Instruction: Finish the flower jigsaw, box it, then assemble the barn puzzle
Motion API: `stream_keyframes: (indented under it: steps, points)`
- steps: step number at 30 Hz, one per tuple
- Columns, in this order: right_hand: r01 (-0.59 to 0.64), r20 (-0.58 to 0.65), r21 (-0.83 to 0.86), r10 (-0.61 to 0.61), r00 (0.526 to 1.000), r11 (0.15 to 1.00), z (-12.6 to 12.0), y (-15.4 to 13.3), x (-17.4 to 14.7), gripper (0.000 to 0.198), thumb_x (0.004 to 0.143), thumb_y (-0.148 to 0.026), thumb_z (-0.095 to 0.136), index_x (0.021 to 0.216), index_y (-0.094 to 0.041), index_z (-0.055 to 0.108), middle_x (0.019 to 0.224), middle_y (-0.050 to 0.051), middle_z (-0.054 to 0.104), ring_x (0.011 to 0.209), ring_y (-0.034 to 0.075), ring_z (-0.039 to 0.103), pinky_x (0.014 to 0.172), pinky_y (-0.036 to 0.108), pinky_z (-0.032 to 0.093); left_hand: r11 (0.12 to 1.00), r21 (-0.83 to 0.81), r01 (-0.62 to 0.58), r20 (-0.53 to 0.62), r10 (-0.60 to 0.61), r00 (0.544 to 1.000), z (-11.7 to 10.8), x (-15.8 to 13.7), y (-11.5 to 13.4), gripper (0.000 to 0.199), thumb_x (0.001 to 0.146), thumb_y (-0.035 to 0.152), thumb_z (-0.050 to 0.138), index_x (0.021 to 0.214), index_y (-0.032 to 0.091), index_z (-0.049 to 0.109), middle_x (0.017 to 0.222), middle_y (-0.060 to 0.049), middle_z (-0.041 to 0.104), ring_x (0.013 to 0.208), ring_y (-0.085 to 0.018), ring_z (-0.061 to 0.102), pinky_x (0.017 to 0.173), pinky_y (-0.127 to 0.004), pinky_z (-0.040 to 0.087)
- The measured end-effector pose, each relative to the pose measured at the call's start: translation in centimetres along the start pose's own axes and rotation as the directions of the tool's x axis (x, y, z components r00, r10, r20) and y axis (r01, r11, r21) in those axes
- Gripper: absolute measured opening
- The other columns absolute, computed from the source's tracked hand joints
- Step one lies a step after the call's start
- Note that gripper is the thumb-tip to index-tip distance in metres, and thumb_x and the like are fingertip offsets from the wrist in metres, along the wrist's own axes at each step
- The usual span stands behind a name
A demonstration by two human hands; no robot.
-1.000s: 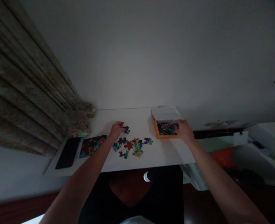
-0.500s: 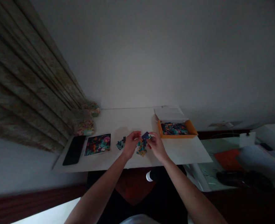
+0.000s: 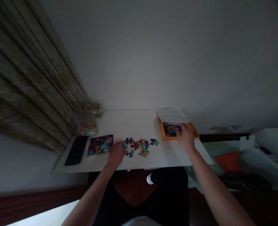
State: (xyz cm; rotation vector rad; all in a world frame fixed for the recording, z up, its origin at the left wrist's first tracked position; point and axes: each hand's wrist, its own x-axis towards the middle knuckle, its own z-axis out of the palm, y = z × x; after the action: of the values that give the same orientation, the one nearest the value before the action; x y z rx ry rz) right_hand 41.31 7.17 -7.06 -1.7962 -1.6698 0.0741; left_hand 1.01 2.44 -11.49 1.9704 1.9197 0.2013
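Several jigsaw puzzle pieces (image 3: 135, 145) lie on the white table in front of me, a few joined into a small yellow-and-teal cluster (image 3: 144, 150). One loose purple-and-green puzzle piece (image 3: 154, 142) sits to their right. My left hand (image 3: 116, 154) rests at the left end of the pieces, thumb and index finger apart beside a teal piece (image 3: 124, 146). Over at the yellow box (image 3: 174, 138), my right hand (image 3: 186, 137) reaches in, its thumb and fingers closed around a dark puzzle piece (image 3: 179, 128). Many more pieces (image 3: 170, 130) fill the box, partly hidden by that hand.
A colourful reference picture (image 3: 100, 145) lies left of my left hand, with a black flat object (image 3: 76, 150) beyond it. Clear bags of small items (image 3: 85, 124) stand at the back left by the curtain (image 3: 35, 75). The box's white lid (image 3: 171, 115) leans open toward the wall.
My right hand has moved right from the pieces into the box. My left hand has drawn back leftward, uncovering the pieces. The purple piece now lies on the table.
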Motion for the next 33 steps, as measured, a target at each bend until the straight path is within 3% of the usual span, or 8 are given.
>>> stream_keyframes:
  steps: [3, 6, 11, 17, 21, 27, 31, 33]
  points:
    - [0.163, 0.198, 0.166, -0.195, 0.961, 0.973, 2.6, -4.5, -3.2, 0.026, 0.098, -0.025, 0.051, 0.114, -0.023, 0.071, 0.117, 0.014, 0.069, 0.116, 0.029, 0.063, 0.107, 0.047, 0.049, 0.998, -0.047, 0.035, -0.014, -0.035, 0.999, -0.2, 0.7, 0.3, 0.058, 0.082, 0.017, 0.074, 0.138, 0.023, 0.057, 0.138, -0.014, 0.063, 0.131, -0.029, 0.059, 0.112, -0.037, 0.040]
    - [0.243, 0.455, 0.300, -0.363, 0.813, 0.922, 5.2, -7.1, -5.7, 0.037, 0.092, -0.015, 0.058, 0.124, -0.028, 0.069, 0.131, 0.009, 0.067, 0.122, 0.026, 0.064, 0.110, 0.045, 0.049, 0.994, -0.073, 0.079, -0.002, -0.080, 0.997, -0.4, 1.6, 0.3, 0.060, 0.078, 0.015, 0.077, 0.134, 0.020, 0.057, 0.130, -0.015, 0.064, 0.126, -0.029, 0.061, 0.105, -0.035, 0.045]
    - [0.153, 0.545, 0.055, -0.158, 0.823, 0.987, 7.4, -6.5, -6.9, 0.065, 0.084, -0.005, 0.059, 0.145, -0.025, 0.056, 0.156, 0.017, 0.050, 0.145, 0.036, 0.047, 0.116, 0.054, 0.043, 0.969, -0.215, 0.125, 0.019, -0.124, 0.992, -0.7, 3.4, -0.2, 0.061, 0.070, 0.007, 0.080, 0.126, 0.019, 0.060, 0.120, -0.013, 0.070, 0.112, -0.025, 0.069, 0.094, -0.032, 0.051]
    - [0.096, 0.531, 0.026, -0.095, 0.842, 0.995, 8.0, -5.3, -6.4, 0.053, 0.089, -0.010, 0.061, 0.141, -0.021, 0.058, 0.137, 0.017, 0.065, 0.128, 0.032, 0.062, 0.110, 0.046, 0.047, 0.893, -0.440, 0.099, 0.142, -0.040, 0.989, -2.4, 5.4, -1.3, 0.028, 0.078, 0.016, 0.073, 0.106, 0.020, 0.071, 0.097, -0.006, 0.078, 0.094, -0.023, 0.074, 0.085, -0.032, 0.056]
    - [-0.035, 0.580, 0.029, 0.012, 0.815, 0.999, 8.2, -5.1, -5.5, 0.050, 0.078, -0.015, 0.078, 0.126, -0.018, 0.064, 0.123, 0.016, 0.071, 0.115, 0.031, 0.068, 0.100, 0.041, 0.051, 0.955, -0.296, -0.005, 0.233, 0.078, 0.969, -3.8, 7.5, -1.2, 0.024, 0.073, 0.021, 0.075, 0.097, 0.021, 0.074, 0.092, -0.005, 0.078, 0.088, -0.025, 0.074, 0.081, -0.034, 0.057]
    - [-0.111, 0.647, 0.211, -0.054, 0.761, 0.971, 7.9, -5.8, -3.6, 0.018, 0.074, -0.019, 0.078, 0.090, -0.019, 0.069, 0.091, 0.005, 0.074, 0.092, 0.023, 0.069, 0.083, 0.033, 0.052, 0.973, -0.203, -0.113, 0.267, 0.166, 0.949, -4.9, 10.6, 0.5, 0.061, 0.054, 0.007, 0.081, 0.110, 0.028, 0.072, 0.103, -0.004, 0.078, 0.097, -0.028, 0.073, 0.085, -0.034, 0.054]
    - [-0.234, 0.726, 0.419, -0.169, 0.667, 0.877, 8.6, -7.5, -3.4, 0.026, 0.079, -0.025, 0.075, 0.104, -0.019, 0.068, 0.084, 0.000, 0.072, 0.080, 0.019, 0.068, 0.074, 0.028, 0.051, 0.982, -0.033, -0.186, 0.328, 0.187, 0.926, -4.9, 11.7, 1.8, 0.073, 0.046, 0.001, 0.085, 0.114, 0.026, 0.069, 0.107, -0.007, 0.076, 0.101, -0.031, 0.071, 0.087, -0.037, 0.054]
    - [-0.222, 0.729, 0.406, -0.168, 0.663, 0.887, 9.4, -8.4, -3.4, 0.037, 0.076, -0.021, 0.077, 0.112, -0.020, 0.067, 0.086, 0.000, 0.072, 0.082, 0.020, 0.068, 0.075, 0.029, 0.050, 0.982, 0.004, -0.190, 0.344, 0.177, 0.922, -4.7, 12.1, 2.3, 0.074, 0.041, -0.001, 0.087, 0.109, 0.023, 0.070, 0.109, -0.010, 0.074, 0.101, -0.033, 0.071, 0.088, -0.040, 0.055]
